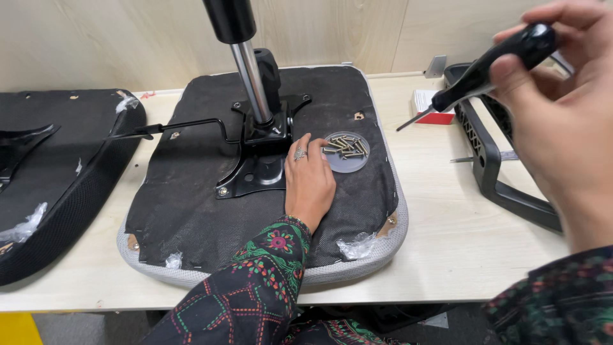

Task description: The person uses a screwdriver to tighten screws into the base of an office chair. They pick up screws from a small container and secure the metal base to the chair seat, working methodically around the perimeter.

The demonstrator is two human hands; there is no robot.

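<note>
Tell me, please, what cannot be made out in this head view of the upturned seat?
- Gas cylinder: its top is cut off by the upper edge.
- Left hand: fingertips reach the screw dish; whether they grip a screw is too small to tell.
- Screwdriver in the right hand: tip type too small to tell.
- Second seat: cut off by the left edge.

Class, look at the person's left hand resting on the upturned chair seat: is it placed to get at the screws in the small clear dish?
Probably yes. The left hand lies flat on the seat underside, its fingers already at the dish of screws, with nothing between them.
</note>
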